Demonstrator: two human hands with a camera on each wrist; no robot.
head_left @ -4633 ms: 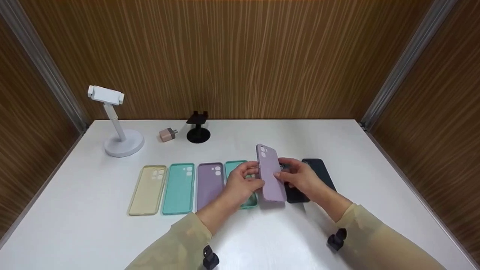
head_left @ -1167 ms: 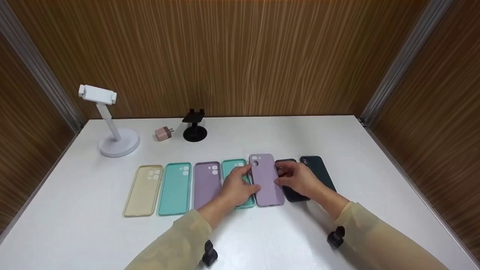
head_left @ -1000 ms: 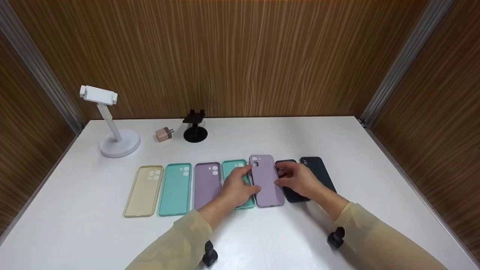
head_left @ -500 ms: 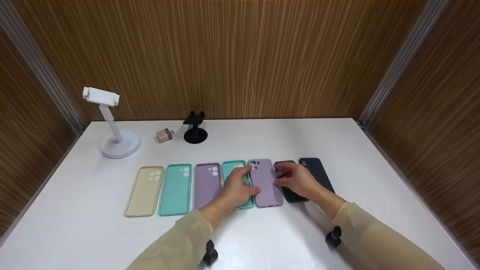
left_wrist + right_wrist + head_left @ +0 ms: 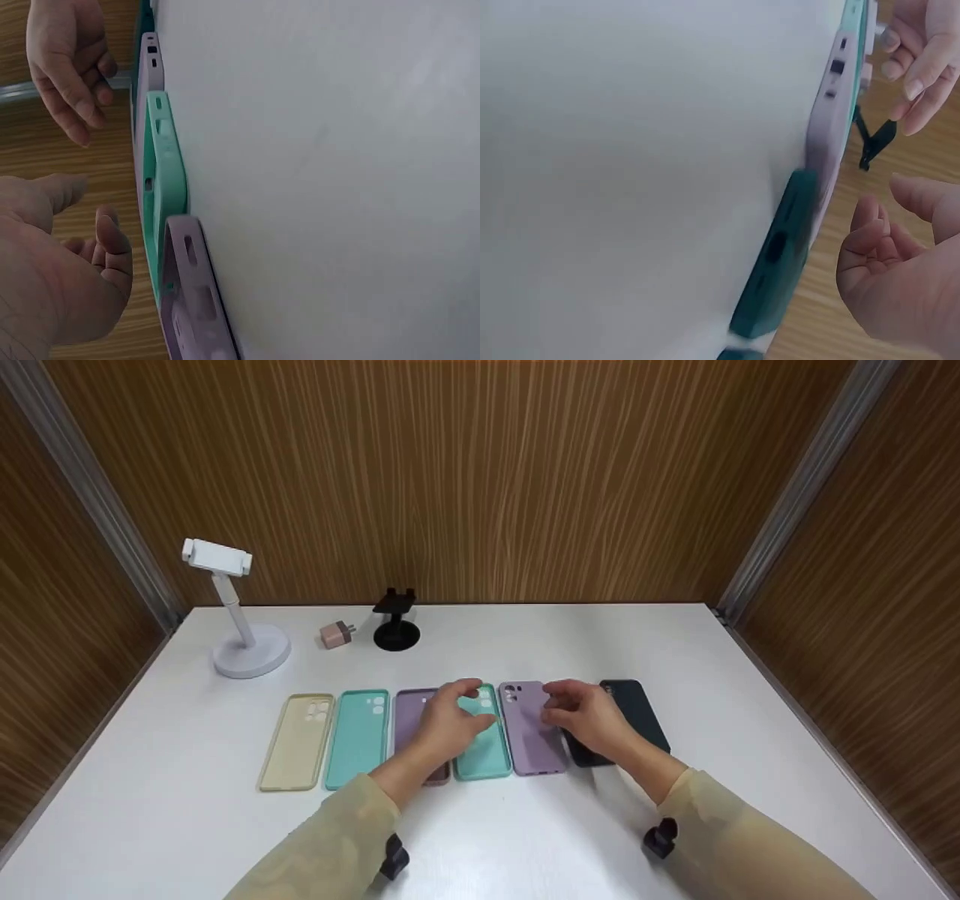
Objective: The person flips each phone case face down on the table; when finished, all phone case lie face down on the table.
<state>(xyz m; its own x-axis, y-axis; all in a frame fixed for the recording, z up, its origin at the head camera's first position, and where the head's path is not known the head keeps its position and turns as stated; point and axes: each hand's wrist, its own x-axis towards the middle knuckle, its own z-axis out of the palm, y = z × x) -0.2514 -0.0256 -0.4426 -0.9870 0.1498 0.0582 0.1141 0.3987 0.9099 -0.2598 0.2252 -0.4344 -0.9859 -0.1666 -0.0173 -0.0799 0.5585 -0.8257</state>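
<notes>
A lilac phone case (image 5: 532, 746) lies back up in the middle of the row on the white table. My left hand (image 5: 444, 726) hovers over the purple case (image 5: 409, 716) and the right-hand teal case (image 5: 484, 756), its fingers loosely bent with nothing between them. Over the lilac case's right edge is my right hand (image 5: 592, 718), thumb and index finger apart, holding nothing. It partly hides a dark case (image 5: 587, 754); another dark case (image 5: 642, 720) lies to its right. The left wrist view shows the teal case (image 5: 171, 176) edge-on beside the purple case (image 5: 201, 300), below both hands.
Further left lie another teal case (image 5: 355, 754) and a cream case (image 5: 291, 754). Behind the row stand a white phone stand (image 5: 251, 651), a pink charger plug (image 5: 335, 635) and a black phone stand (image 5: 396, 635). Wood-grain panels (image 5: 480, 487) close off the table's back and sides.
The lilac case, held tilted up earlier, was lowered flat into the row. Both hands have let go of it; the left has moved away leftward, while the right stays near its edge.
</notes>
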